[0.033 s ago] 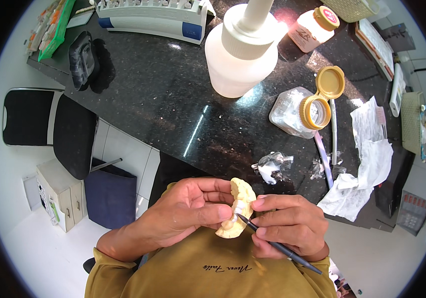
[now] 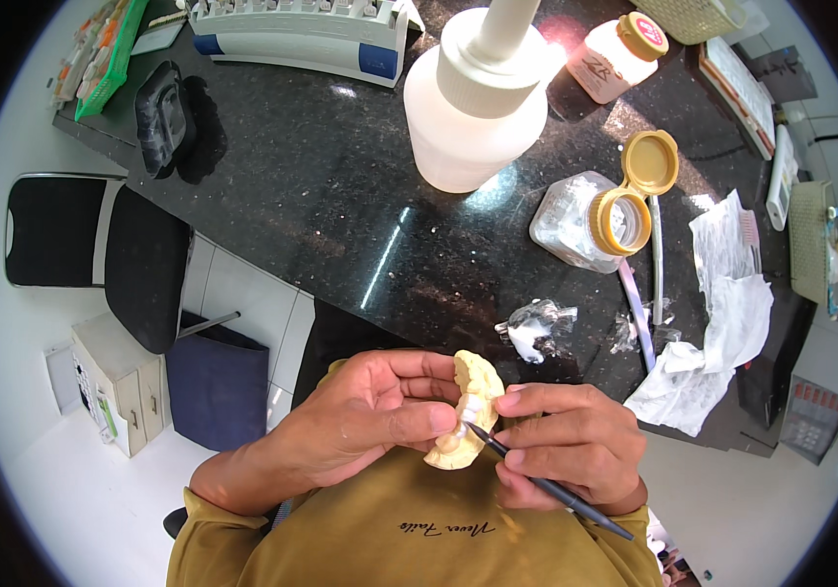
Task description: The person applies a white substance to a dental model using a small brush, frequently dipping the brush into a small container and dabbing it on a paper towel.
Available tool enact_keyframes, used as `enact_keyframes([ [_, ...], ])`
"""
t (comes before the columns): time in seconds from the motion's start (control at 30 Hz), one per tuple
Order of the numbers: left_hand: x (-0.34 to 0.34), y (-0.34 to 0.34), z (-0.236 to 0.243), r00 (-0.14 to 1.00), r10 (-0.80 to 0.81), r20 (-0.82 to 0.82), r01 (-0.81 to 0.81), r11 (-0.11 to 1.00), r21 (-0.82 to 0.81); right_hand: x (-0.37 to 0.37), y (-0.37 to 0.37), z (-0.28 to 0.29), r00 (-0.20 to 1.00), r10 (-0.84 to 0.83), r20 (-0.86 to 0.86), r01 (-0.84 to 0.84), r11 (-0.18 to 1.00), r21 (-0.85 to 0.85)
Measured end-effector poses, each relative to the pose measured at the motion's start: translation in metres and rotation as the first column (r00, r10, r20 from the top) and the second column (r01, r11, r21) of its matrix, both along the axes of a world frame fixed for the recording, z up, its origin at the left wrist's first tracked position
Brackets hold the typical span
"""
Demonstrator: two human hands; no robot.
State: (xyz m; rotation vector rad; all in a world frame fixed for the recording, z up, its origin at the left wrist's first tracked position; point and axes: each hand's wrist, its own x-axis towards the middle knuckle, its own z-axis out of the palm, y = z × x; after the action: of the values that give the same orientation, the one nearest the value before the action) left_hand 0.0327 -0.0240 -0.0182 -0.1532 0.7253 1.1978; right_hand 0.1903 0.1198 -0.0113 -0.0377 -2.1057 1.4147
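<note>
Between my hands is a pale yellow dental cast (image 2: 478, 376), tilted, with several white teeth (image 2: 471, 408) along its arch. My left hand (image 2: 370, 411) grips it from the left, the thumb pressed beside the white teeth and the fingers behind. My right hand (image 2: 575, 440) is closed around a dark, slim pen-like tool (image 2: 556, 489). The tool's pointed tip rests at the white teeth; whether it touches them I cannot tell. Fingertips of the right hand also meet the cast's right edge. Part of the cast is covered by my left thumb and fingers.
Beyond my hands on the black counter (image 2: 311, 205) lies clear film with white paste (image 2: 536, 331). An opened jar (image 2: 580, 220) with a gold lid, a large white bottle (image 2: 473, 108) and a pinkish jar (image 2: 615, 61) stand behind. Crumpled white tissue (image 2: 722, 333) lies right; a chair (image 2: 140, 264) stands left.
</note>
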Motion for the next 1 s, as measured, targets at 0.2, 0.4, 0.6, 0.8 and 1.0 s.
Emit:
enact_keyframes([
  [0.2, 0.0001, 0.0003, -0.0002, 1.000, -0.001, 0.000, 0.001, 1.000, -0.002, 0.0013, -0.0005, -0.0009, 1.000, 0.005, -0.015, -0.005, 1.000, -0.015],
  [0.4, -0.0005, -0.0005, -0.0009, 1.000, -0.011, 0.000, 0.011, 1.000, -0.014, 0.0011, -0.0008, -0.0012, 1.000, 0.012, -0.008, -0.012, 1.000, -0.024],
  [0.6, -0.0009, 0.0006, 0.0005, 1.000, -0.003, 0.014, 0.003, 1.000, -0.010, 0.0006, 0.0004, -0.0009, 1.000, 0.021, 0.004, -0.021, 1.000, -0.002],
  [0.8, -0.0012, 0.0009, 0.0016, 1.000, -0.003, 0.015, 0.003, 1.000, -0.012, -0.0005, 0.0005, 0.0010, 1.000, 0.015, 0.022, -0.015, 1.000, 0.002],
  [1.0, -0.0009, 0.0007, 0.0013, 1.000, -0.004, 0.003, 0.004, 1.000, -0.011, 0.0008, -0.0008, -0.0025, 1.000, -0.011, -0.008, 0.011, 1.000, -0.022],
])
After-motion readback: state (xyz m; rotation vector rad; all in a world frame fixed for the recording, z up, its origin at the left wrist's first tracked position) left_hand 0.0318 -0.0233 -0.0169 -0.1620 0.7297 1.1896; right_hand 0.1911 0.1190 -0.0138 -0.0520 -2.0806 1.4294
